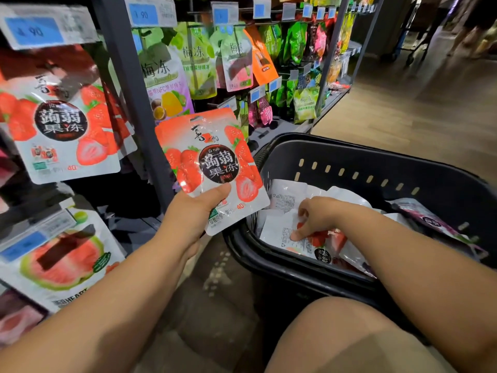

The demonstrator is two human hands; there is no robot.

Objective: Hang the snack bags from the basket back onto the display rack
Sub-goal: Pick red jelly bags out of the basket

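Far left on the display rack [131, 84] there's a hanging strawberry pouch [61, 125] under a blue price tag [35, 29], with more of the same pouch stacked behind it. A watermelon pouch [61, 262] hangs lower down on the same side. Past the grey upright, the next section is full of green jelly pouches [161, 68] on pegs, plus an orange one, and the rows run off toward the back of the aisle.

In the middle, the left hand [193, 211] holds the strawberry bag [212, 168] up in the air, front facing the camera. The thumb is across the front near the bottom and the fingers are hidden behind it. The bag is tilted a bit, just in front of the rack and not on any peg, and its lower corner overlaps the rim of the basket [349, 162].

The basket is dark plastic with slots in the wall and sits on the floor right of the rack. There's a pile of bags in it, mostly lying back side up. The right hand [317, 219] is down inside with its fingers curled, pinching a white-backed bag [279, 235] on top of the pile, and there's strawberry print showing just beside the thumb. A purple bag [430, 222] lies against the right wall. A bare knee [336, 332] pokes in at the bottom, and wooden flooring [430, 103] stretches off to the right.
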